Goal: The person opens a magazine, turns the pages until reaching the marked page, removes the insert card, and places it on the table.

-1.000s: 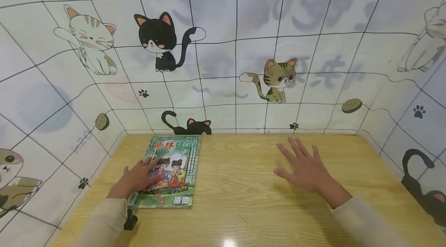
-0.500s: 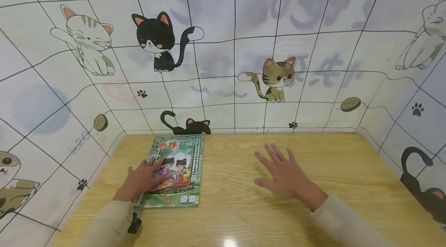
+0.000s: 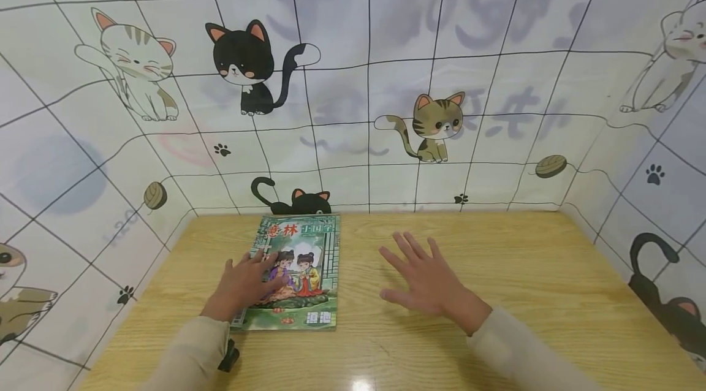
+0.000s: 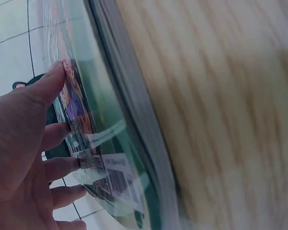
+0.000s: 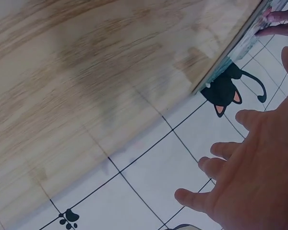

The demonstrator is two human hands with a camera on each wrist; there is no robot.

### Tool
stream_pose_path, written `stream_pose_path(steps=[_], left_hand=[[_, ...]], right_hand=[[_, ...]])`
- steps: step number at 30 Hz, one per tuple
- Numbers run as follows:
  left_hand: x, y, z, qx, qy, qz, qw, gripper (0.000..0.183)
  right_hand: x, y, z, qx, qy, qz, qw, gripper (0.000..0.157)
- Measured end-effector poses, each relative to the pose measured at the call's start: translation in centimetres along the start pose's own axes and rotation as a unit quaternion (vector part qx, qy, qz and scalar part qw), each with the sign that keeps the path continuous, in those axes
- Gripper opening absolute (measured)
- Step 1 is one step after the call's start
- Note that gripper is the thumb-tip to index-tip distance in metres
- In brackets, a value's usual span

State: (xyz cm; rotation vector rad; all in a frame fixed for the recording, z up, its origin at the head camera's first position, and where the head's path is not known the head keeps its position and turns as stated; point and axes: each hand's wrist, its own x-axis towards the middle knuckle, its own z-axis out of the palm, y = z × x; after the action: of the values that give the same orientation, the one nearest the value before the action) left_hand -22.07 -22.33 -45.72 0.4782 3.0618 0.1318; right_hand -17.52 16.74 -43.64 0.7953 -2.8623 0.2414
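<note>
A green magazine with two illustrated figures and red characters on its cover lies flat on the wooden table. My left hand rests on its left half, fingers spread over the cover; in the left wrist view the fingertips touch the glossy surface beside a barcode label. The page edges show as a thick stack. To the right of the magazine, my right hand hovers with spread fingers and holds nothing. In the right wrist view the same hand appears palm-side, apart from the magazine.
A white sheet wall with grid lines and cartoon cats rises behind the table and along both sides. A small black device sits at my left wrist. Light glints near the table's front edge.
The left hand and the magazine have slid together to the right. My right hand has moved left, closer to the magazine, fingers still spread.
</note>
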Motion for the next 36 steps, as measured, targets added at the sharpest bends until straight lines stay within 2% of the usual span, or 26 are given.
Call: stream_pose_path(steps=[3, 12, 22, 36], left_hand=[[0.2, 0.5, 0.2, 0.008, 0.004, 0.006, 0.9999, 0.071], [0.7, 3.0, 0.2, 0.03, 0.029, 0.039, 0.9984, 0.068], [1.5, 5.8, 0.9, 0.063, 0.022, 0.056, 0.9961, 0.071], [2.2, 10.1, 1.0, 0.095, 0.038, 0.066, 0.9925, 0.071]], right_hand=[[0.1, -0.4, 0.2, 0.0, -0.003, -0.007, 1.0, 0.076], [0.6, -1.5, 0.3, 0.005, -0.046, -0.012, 0.999, 0.076], [1.1, -2.3, 1.3, 0.013, -0.079, -0.03, 0.996, 0.084], [1.2, -1.1, 1.9, 0.045, -0.16, -0.034, 0.985, 0.095]])
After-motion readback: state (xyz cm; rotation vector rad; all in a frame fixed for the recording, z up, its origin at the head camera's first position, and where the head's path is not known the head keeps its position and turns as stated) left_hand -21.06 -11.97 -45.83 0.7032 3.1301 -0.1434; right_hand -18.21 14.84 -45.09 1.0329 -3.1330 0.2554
